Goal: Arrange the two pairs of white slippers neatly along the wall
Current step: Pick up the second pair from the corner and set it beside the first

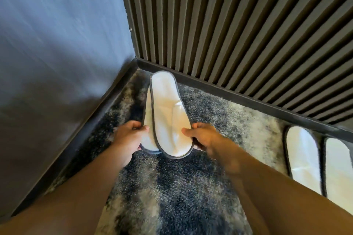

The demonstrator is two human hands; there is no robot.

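Observation:
Two white slippers with grey trim overlap near the corner, their far ends at the slatted wall. The upper slipper lies across the lower slipper, of which only the left edge shows. My left hand grips the lower slipper's near left edge. My right hand holds the upper slipper's near right edge. A second pair lies side by side at the right by the same wall: one slipper and its mate, partly cut off by the frame and my right forearm.
A dark slatted wall with a dark skirting board runs across the back. A smooth blue-grey wall stands at the left and meets it in a corner. The floor is mottled grey and dark blue carpet.

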